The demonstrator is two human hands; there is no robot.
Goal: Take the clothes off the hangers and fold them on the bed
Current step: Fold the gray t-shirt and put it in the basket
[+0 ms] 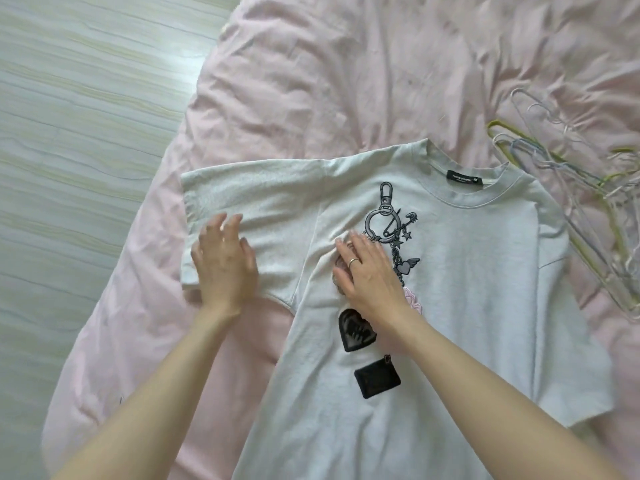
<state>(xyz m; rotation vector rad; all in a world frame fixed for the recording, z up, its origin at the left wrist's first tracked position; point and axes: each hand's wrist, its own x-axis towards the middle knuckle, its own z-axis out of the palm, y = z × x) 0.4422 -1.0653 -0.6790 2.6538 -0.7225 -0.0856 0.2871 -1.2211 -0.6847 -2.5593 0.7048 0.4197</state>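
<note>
A pale grey T-shirt [467, 289] lies flat, front up, on the pink bed [329, 81], its collar toward the far side. It bears a keychain print and two dark patches. My left hand [225, 265] rests flat on the shirt's left sleeve, fingers straight. My right hand [367, 268], with a ring on one finger, presses flat on the chest next to the print. Several bare hangers [588, 209] lie in a heap on the bed to the right of the shirt.
The pink cover is crumpled and hangs over the bed's left edge. Pale wooden floor [69, 133] shows along the left side. Open bedding stretches beyond the shirt's collar.
</note>
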